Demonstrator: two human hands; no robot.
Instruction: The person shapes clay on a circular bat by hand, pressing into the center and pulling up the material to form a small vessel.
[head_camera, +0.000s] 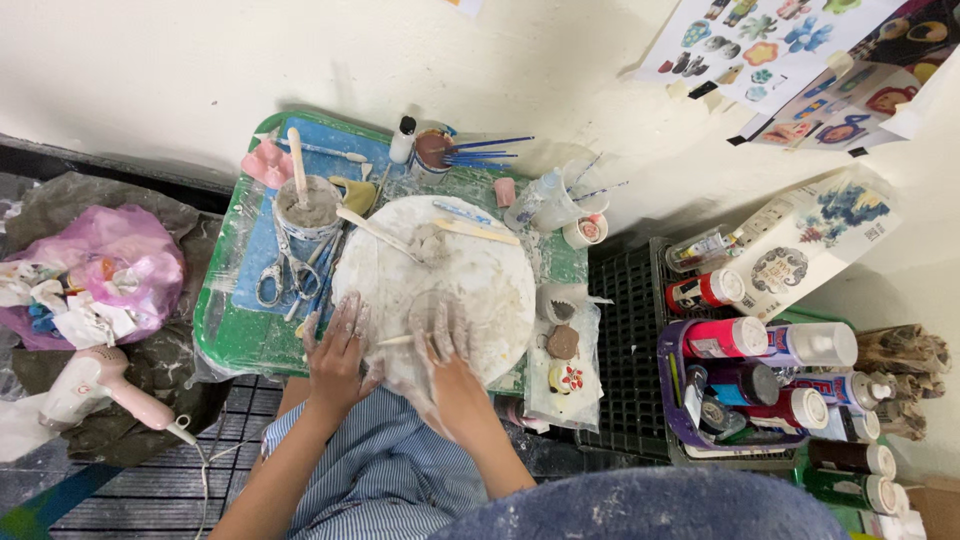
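Observation:
My left hand (338, 352) lies flat, fingers spread, on the near left rim of a round white board (470, 290) smeared with grey clay. My right hand (448, 355), also clay-covered and spread, presses down on the board's near part over a thin clear plastic sheet. A thin wooden stick (395, 341) lies between the two hands. A lump of grey clay (430, 243) sits near the board's far side with a wooden tool (375, 232) and a flat wooden stick (476, 232) beside it.
The board rests on a green tray (225, 335) with scissors (275, 275), a clay-filled cup (308, 205) and brushes (485, 152). A pink hair dryer (100, 385) and plastic bags (95, 275) lie left. Paint bottles (770, 375) fill a basket at right. Small painted pieces (565, 360) sit beside the board.

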